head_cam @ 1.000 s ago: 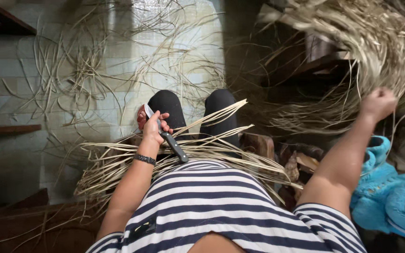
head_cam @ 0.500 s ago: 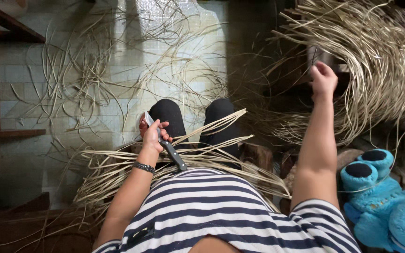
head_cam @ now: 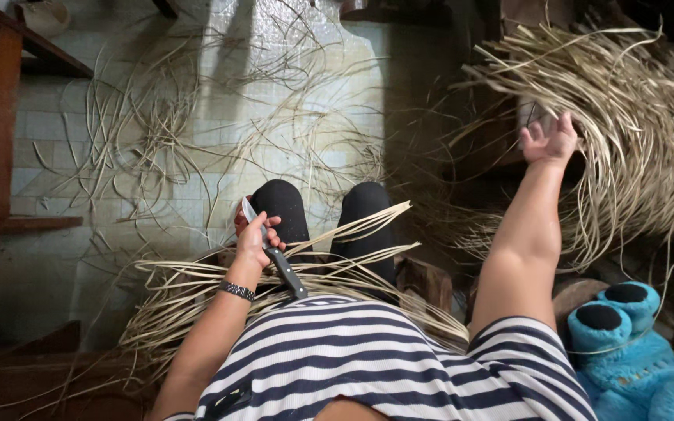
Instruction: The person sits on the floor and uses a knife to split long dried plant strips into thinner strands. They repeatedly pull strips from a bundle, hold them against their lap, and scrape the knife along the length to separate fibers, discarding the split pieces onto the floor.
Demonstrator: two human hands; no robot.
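My left hand (head_cam: pixel 255 236) grips a knife (head_cam: pixel 273 249) with a black handle, blade pointing up, over my knees in black trousers (head_cam: pixel 321 210). A bundle of pale straw strips (head_cam: pixel 337 265) lies across my lap. My right hand (head_cam: pixel 549 140) is stretched out to the right with its fingers spread, at the edge of a large heap of the same straw strips (head_cam: pixel 633 132). It holds nothing that I can see.
Loose straw strips (head_cam: pixel 196 132) are scattered over the tiled floor ahead. A dark wooden shelf (head_cam: pixel 1 140) stands at the left. A blue plush toy (head_cam: pixel 633 343) lies at the lower right, beside a low wooden block (head_cam: pixel 423 281).
My right hand has moved up and left along the straw heap and opened from a fist to spread fingers. The left hand with the knife has stayed put.
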